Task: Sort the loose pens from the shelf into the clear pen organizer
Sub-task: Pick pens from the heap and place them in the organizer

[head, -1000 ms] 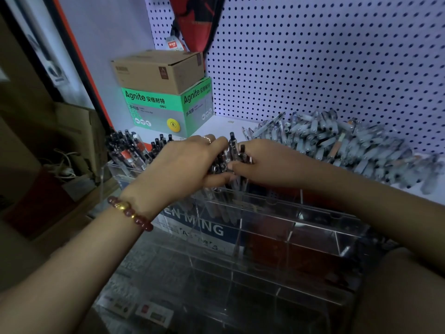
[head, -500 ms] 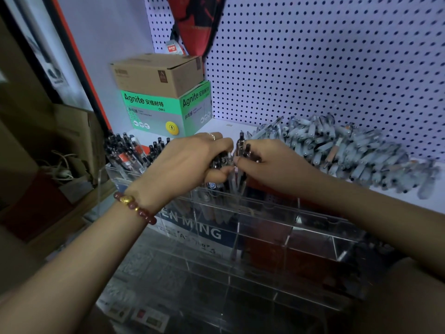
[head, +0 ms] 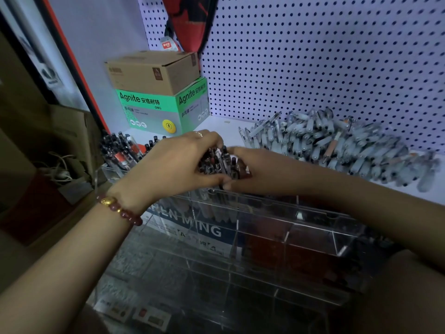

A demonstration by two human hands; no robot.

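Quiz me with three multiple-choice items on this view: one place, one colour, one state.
1. The pile of loose pens lies: A on the floor; B on the shelf, at the right; C in a drawer.
2. The box under the brown carton is: A green; B blue; C yellow.
3. The left hand and right hand: A hang idle; B lift a lid; C grip the bundle of dark pens at the clear organizer.

B, the pile spreads across the shelf; A, its panels are green; C, fingers curl round the bundle.
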